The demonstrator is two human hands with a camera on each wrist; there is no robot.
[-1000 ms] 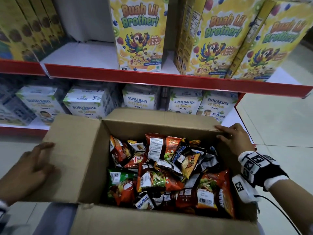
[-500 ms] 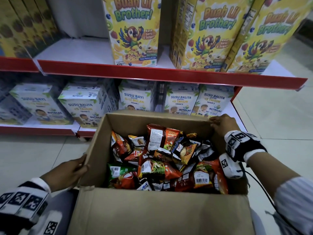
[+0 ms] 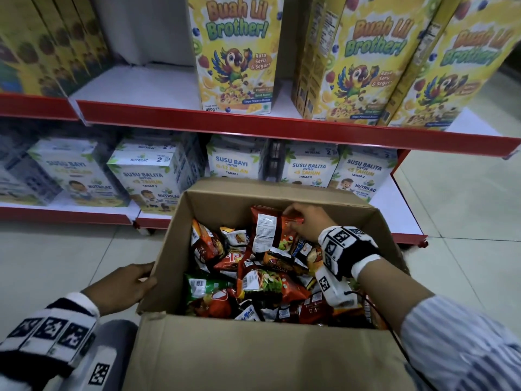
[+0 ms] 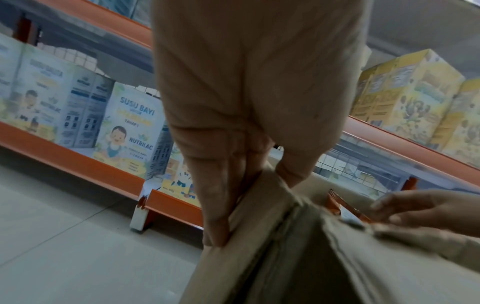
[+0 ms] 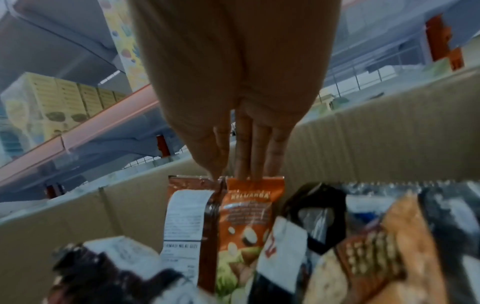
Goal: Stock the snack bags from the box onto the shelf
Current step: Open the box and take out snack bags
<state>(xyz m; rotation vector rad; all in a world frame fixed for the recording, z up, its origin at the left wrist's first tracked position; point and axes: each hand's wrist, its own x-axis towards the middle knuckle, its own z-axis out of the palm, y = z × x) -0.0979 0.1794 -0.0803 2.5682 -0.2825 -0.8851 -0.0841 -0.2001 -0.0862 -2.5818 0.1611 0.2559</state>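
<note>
Here the right hand point(image 3: 306, 222) pinches an upright orange snack bag point(image 3: 272, 231); left hand point(image 3: 124, 286) grips the box point(image 3: 253, 354).

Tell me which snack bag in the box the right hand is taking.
The orange bag standing upright against the box's far wall: the right hand pinches its top edge. The other bags lie loose in the pile, untouched.

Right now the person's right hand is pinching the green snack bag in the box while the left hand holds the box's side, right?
Not quite. The right hand pinches the top of an orange snack bag, not the green one, as the right wrist view shows. The left hand does hold the side of the box.
</note>
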